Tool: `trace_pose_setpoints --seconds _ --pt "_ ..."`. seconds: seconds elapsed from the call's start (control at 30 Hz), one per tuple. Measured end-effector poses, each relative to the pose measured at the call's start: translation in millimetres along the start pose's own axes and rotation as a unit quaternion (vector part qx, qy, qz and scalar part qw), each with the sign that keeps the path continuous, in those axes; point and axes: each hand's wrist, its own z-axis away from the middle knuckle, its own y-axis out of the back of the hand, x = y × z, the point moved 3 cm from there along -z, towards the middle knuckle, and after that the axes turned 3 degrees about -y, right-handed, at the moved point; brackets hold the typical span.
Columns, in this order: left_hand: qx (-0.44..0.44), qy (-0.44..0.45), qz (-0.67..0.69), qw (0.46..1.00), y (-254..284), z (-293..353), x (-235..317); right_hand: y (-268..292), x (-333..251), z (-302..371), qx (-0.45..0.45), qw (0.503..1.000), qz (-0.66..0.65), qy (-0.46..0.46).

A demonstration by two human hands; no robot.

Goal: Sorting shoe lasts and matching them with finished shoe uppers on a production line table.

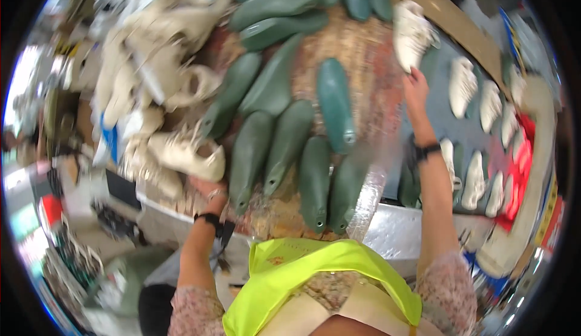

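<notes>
In the head view, the right hand (416,89) pinches the toe of a white shoe (411,33) by the right side of the desk (380,103). The left hand (209,188) is at the heel of a cream shoe (184,154), fingers hidden, so its grip cannot be told. Green foot moulds (250,160) lie between them.

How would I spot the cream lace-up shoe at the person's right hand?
Find the worn, reddish-brown wooden tabletop, then the flat grey surface along its right side. By that surface's upper left end is the cream lace-up shoe, its toe pointing down toward the person. Unlike the other cream shoes there, its toe meets the fingertips of the right hand.
</notes>
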Motion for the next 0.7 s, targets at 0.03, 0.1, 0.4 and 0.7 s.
trace_pose_setpoints --seconds 0.03,0.1,0.4,0.7 --pt "0.033 0.039 0.111 0.993 -2 -2 -2 -6 -17 31 -0.070 0.997 -0.010 0.033" --pt "0.065 0.064 0.171 0.981 9 -4 1 -42 -93 116 -0.285 0.953 -0.102 0.001" --pt "0.063 0.061 0.130 0.988 32 0 24 -244 -208 336 -0.496 0.777 0.223 0.316" --pt "0.094 0.001 0.040 0.995 31 1 11 -26 -251 336 -0.391 0.858 0.046 0.331"
